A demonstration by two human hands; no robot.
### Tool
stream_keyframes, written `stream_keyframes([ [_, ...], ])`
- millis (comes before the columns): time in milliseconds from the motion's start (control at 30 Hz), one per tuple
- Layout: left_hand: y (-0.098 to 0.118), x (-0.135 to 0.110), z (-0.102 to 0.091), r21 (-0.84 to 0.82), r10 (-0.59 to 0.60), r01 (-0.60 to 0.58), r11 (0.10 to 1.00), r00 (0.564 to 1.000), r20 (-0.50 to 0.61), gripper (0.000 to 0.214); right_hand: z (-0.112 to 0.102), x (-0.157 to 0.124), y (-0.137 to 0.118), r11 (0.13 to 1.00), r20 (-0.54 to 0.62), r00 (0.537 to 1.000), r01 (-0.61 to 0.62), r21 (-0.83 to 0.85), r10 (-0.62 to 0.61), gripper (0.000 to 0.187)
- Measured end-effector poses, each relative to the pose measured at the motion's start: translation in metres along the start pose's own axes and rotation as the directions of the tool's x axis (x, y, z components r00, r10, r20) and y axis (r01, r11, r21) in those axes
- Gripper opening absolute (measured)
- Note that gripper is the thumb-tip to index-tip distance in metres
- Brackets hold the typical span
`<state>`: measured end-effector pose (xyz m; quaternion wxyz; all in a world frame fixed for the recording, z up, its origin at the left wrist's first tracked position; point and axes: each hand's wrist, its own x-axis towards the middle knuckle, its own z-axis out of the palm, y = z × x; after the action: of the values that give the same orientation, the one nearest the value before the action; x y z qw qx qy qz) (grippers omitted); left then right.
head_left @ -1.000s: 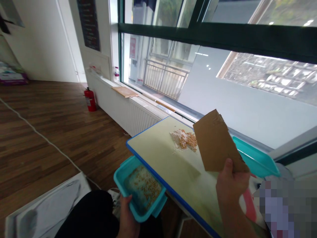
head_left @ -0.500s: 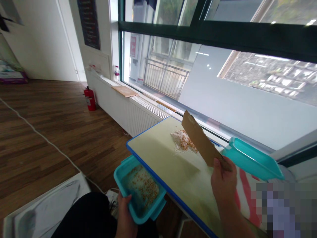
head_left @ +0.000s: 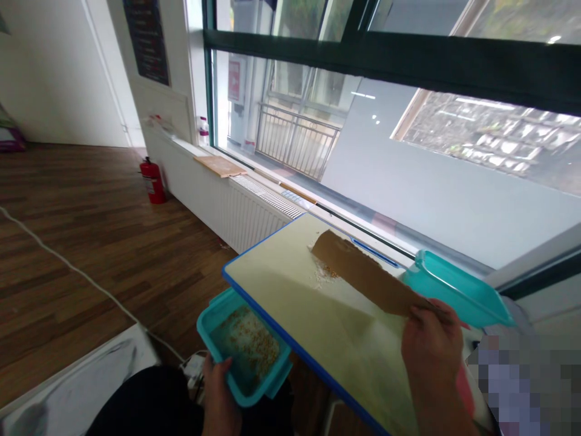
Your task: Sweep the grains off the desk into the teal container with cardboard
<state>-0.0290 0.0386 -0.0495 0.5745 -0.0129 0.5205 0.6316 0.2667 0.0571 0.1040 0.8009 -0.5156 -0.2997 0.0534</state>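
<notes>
My left hand (head_left: 221,393) grips the near rim of a teal plastic tub (head_left: 206,332), held below the edge of the board. Inside the tub lies a mix of orange-brown kernels and white grains (head_left: 256,345). My right hand (head_left: 431,339) is closed on one end of a long strip of brown cardboard (head_left: 367,275). The strip's far end is down at a small pile of kernels and white grains (head_left: 325,272) on the pale yellow, blue-edged board (head_left: 267,266), and it hides most of that pile.
A second teal tub (head_left: 463,293) stands at the right by the window. Behind the board runs a white radiator (head_left: 258,209), with a wooden board (head_left: 220,165) on the sill. A red fire extinguisher (head_left: 153,181) stands on the floor, and a white cable (head_left: 91,275) crosses it.
My right hand has moved right and down, and the cardboard has tilted lower, now covering most of the pile. The left hand still holds the tub. The whole view has shifted slightly.
</notes>
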Motion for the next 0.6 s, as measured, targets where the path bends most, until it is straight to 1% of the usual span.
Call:
stream_keyframes([
  [67,-0.002,-0.001,0.0,0.011,-0.017,0.017,1.0,1.0,0.004,0.053,-0.002,0.002,0.002,0.999,0.037,0.999,-0.006,0.049,0.004,0.027],
  [133,-0.005,-0.001,0.0,0.009,-0.008,0.008,1.0,1.0,-0.003,0.053,-0.001,0.003,0.004,0.995,0.07,0.997,0.023,0.096,-0.03,0.025],
  [200,-0.006,0.002,0.0,0.006,0.017,-0.017,1.0,1.0,-0.008,0.053,0.001,0.002,0.007,0.993,0.105,0.992,0.056,0.103,-0.067,0.02],
  [300,-0.006,0.006,0.0,0.023,0.021,-0.022,1.0,1.0,0.01,0.054,0.001,0.001,0.013,0.995,0.173,0.98,0.09,0.038,-0.095,0.015],
  [400,-0.005,0.008,0.0,0.028,0.018,-0.018,0.999,1.0,0.016,0.056,0.0,0.0,0.017,0.995,0.245,0.966,0.096,-0.018,-0.088,0.013],
  [500,-0.004,0.009,0.0,0.008,0.028,-0.028,1.0,1.0,0.002,0.055,-0.001,0.001,0.02,0.994,0.273,0.96,0.084,-0.064,-0.063,0.012],
  [600,-0.004,0.009,0.0,0.008,0.018,-0.018,1.0,1.0,-0.006,0.055,0.0,0.003,0.023,0.996,0.29,0.956,0.063,-0.055,-0.044,0.011],
])
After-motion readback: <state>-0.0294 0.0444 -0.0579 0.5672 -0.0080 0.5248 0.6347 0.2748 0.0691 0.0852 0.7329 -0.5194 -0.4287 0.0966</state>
